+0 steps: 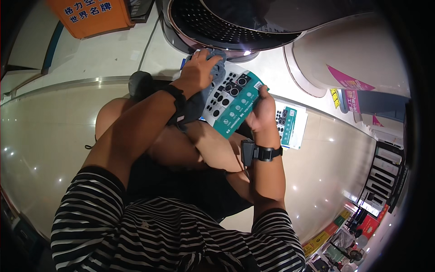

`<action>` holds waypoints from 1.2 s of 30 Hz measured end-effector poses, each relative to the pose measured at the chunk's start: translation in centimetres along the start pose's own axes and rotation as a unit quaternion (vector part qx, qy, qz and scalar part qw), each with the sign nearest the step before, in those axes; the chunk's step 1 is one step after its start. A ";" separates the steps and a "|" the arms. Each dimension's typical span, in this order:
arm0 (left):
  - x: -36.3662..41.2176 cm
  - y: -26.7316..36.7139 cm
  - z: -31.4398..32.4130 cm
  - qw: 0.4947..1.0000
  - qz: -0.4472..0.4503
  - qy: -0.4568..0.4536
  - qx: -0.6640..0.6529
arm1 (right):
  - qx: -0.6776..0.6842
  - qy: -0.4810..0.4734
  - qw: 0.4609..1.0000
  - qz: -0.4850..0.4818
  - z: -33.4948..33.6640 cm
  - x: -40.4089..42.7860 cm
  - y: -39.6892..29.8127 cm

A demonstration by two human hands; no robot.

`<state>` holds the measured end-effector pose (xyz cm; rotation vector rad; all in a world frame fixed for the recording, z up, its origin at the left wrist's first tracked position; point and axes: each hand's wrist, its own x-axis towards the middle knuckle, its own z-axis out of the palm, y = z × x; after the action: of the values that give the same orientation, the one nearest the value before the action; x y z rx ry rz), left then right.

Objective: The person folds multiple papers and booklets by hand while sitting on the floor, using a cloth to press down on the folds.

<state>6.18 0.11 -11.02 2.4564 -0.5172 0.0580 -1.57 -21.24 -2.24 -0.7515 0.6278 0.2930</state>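
A grey cloth (218, 66) is bunched under my left hand (200, 69), which presses it against the upper left part of a printed leaflet (234, 102). The leaflet is white and green with pictures of round and square appliances. My right hand (263, 110) holds its green edge at the right, the thumb on top and the fingers mostly hidden beneath. The leaflet is tilted above my knees. More printed sheets of similar design (290, 127) lie to the right of my right wrist.
Beyond my hands, on a low white platform (136, 51), stands a round dark appliance with a perforated basket (217, 25). A large pale cylindrical appliance (346, 51) is at the right. An orange printed box (91, 17) stands at the upper left. Shiny tiled floor (51, 136) surrounds me.
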 end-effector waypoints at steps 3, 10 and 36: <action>-0.1 0.0 -0.2 0.999 -0.043 -0.026 0.014 | 0.004 0.006 1.000 -0.008 0.0 -1.3 -0.5; 0.2 0.5 -0.6 0.988 -0.106 -0.032 -0.112 | -0.108 0.070 0.991 -0.023 -0.1 -0.7 -0.4; -1.9 0.6 2.1 0.990 0.020 -0.074 -0.115 | -0.028 0.001 0.997 -0.074 -1.8 -2.7 -5.8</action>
<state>3.99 -0.87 -12.67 2.2350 -0.6013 -0.1608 -1.76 -26.71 1.56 -0.8487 0.5633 0.1745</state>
